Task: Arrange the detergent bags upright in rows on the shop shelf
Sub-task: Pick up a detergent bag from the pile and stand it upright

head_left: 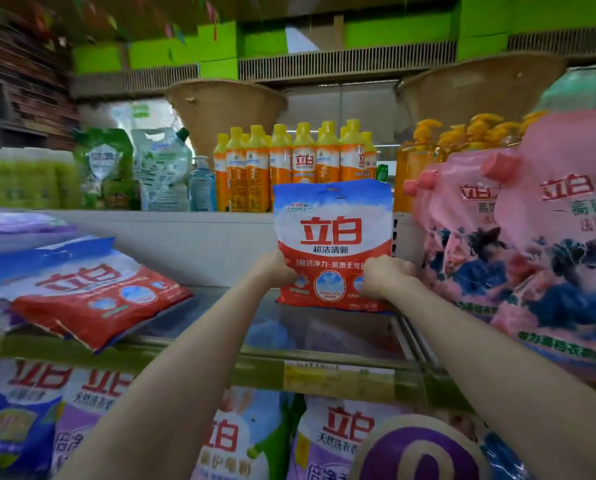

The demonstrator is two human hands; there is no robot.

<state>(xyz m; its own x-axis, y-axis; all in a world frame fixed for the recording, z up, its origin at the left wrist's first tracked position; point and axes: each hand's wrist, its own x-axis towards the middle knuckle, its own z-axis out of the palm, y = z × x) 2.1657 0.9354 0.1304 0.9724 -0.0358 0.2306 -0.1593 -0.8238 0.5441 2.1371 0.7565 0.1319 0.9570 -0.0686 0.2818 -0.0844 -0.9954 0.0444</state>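
both hands [277, 270] gripping upright bag [332, 233]

Detergent bag [334, 237] upright at the back of the shelf [324, 370], left hand [277, 270] and right hand [384, 275] on its lower corners, flat bags [82, 289] to its left, pouches [518, 244] just right, bottles [289, 164] behind

Both arms are showing bare from wrist to elbow, with the left hand [278, 270] and right hand [386, 275] wearing no gloves or rings.
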